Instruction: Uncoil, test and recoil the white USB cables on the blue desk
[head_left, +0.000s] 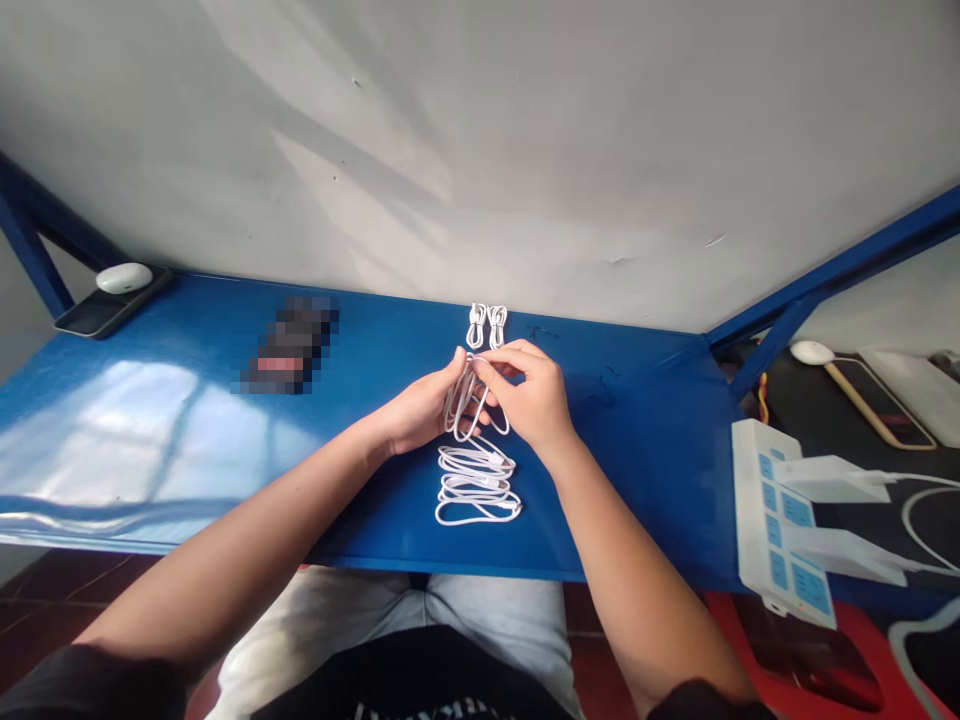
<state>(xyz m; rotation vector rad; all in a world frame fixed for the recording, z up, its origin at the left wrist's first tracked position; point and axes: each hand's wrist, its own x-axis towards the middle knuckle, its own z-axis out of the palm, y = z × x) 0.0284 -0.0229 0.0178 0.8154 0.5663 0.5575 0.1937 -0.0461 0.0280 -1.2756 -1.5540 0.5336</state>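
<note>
Both my hands meet over the middle of a blue table (187,400). My left hand (420,410) and my right hand (529,395) are closed on a loosely looped white cable (465,405), pinching it at its top. Just beyond my fingers lie two small coiled white cables (486,325), side by side near the wall. Closer to me, between my forearms, a pile of coiled white cables (476,485) rests flat on the table.
A phone with a white oval object (124,277) on it sits at the table's far left corner. A blurred dark item (289,345) lies left of centre. A white power strip (780,520) with plugged adapters lies at right. The grey wall stands close behind.
</note>
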